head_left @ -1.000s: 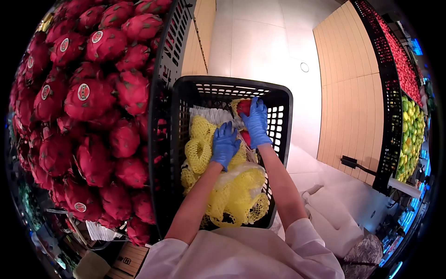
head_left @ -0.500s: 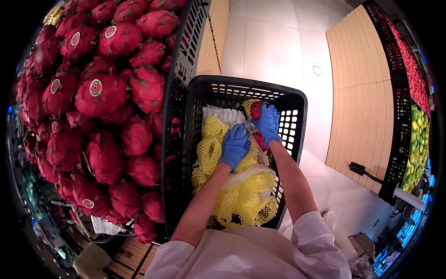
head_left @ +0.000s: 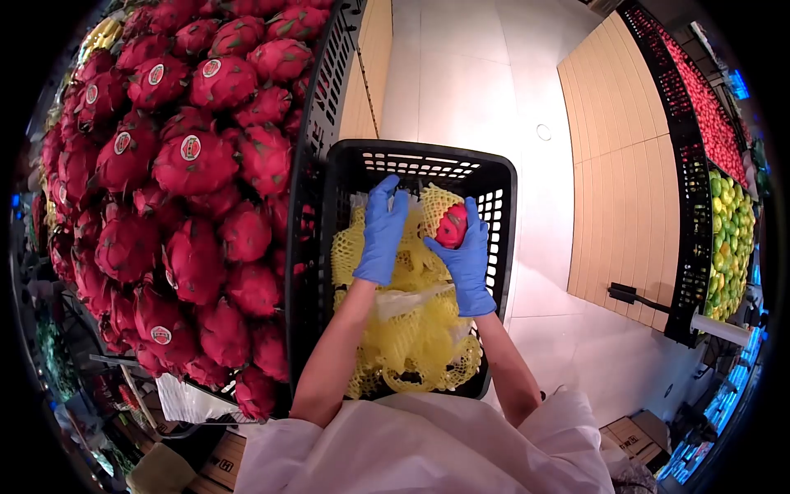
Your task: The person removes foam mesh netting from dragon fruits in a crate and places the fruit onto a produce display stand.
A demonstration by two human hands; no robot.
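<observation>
A black plastic crate (head_left: 424,151) stands before me, with yellow foam nets (head_left: 411,329) heaped inside. My right hand (head_left: 467,267), in a blue glove, is closed around a red dragon fruit (head_left: 452,226) near the crate's right side. A yellow foam net (head_left: 436,202) covers the far left part of that fruit. My left hand (head_left: 382,235), also gloved in blue, is raised over the nets at the crate's left side, its fingers apart and holding nothing.
Piled dragon fruits (head_left: 193,165), some with round stickers, fill the display at the left. A black perforated edge (head_left: 325,90) divides it from the crate. Across the pale floor (head_left: 469,99), a wooden-sided stand (head_left: 617,165) holds red and green-yellow fruit (head_left: 728,239).
My left hand has lifted off the nets and opened. My right hand has moved nearer to me, with the dragon fruit now raised and more visible.
</observation>
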